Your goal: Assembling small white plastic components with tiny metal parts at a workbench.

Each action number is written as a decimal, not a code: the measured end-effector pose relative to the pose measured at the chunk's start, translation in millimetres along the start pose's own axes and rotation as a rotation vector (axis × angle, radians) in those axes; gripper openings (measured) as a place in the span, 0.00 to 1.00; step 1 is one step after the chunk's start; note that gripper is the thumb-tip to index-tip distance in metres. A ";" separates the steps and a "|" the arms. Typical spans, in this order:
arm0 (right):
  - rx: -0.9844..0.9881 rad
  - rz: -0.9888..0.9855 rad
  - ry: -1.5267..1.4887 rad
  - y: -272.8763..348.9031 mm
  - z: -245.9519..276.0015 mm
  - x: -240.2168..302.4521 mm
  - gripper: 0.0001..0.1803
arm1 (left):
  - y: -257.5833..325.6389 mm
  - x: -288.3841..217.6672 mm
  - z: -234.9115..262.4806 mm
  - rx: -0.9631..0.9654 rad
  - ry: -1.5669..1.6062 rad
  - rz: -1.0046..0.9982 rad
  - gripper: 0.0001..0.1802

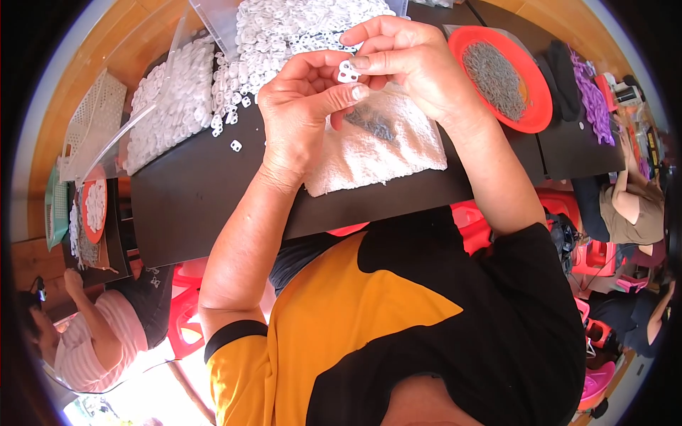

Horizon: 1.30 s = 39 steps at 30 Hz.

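White plastic piece [347, 71], small and flat with holes: being pinched between both hands above the white towel [398, 153]. Left hand [305, 113] is gripping it from below with thumb and forefinger; right hand [408, 60] is closing its fingertips on it from above. Small dark metal parts [371, 124] are lying on the towel, directly beneath the hands. Heap of white plastic pieces [284, 35] is sitting beyond the towel on the black table [192, 206]. Red tray [529, 117] of grey metal parts is resting right of the towel.
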State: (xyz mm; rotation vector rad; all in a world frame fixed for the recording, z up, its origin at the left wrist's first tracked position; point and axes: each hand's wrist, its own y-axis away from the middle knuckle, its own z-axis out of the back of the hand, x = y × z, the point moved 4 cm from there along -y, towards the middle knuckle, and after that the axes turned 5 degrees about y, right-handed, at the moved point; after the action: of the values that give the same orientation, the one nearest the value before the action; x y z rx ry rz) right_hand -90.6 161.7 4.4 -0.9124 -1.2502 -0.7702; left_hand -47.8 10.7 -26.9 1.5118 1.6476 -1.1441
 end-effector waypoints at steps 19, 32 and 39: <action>0.261 -0.178 0.067 7.8 -8.1 2.1 0.12 | 10.0 -8.1 -1.8 0.005 -0.173 -0.162 0.15; 0.303 -0.148 -0.162 11.5 -17.1 1.1 0.12 | 20.8 -21.1 -16.1 0.127 -0.115 -0.279 0.11; 0.256 -0.131 -0.185 7.7 -16.7 -2.7 0.13 | 16.4 -19.1 -10.9 0.052 -0.197 -0.288 0.11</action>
State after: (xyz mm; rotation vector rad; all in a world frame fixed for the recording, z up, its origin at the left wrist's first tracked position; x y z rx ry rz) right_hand -76.9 150.2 -0.6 -0.7087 -1.5444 -0.6196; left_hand -27.6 11.4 -8.4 1.1726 1.7466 -1.4494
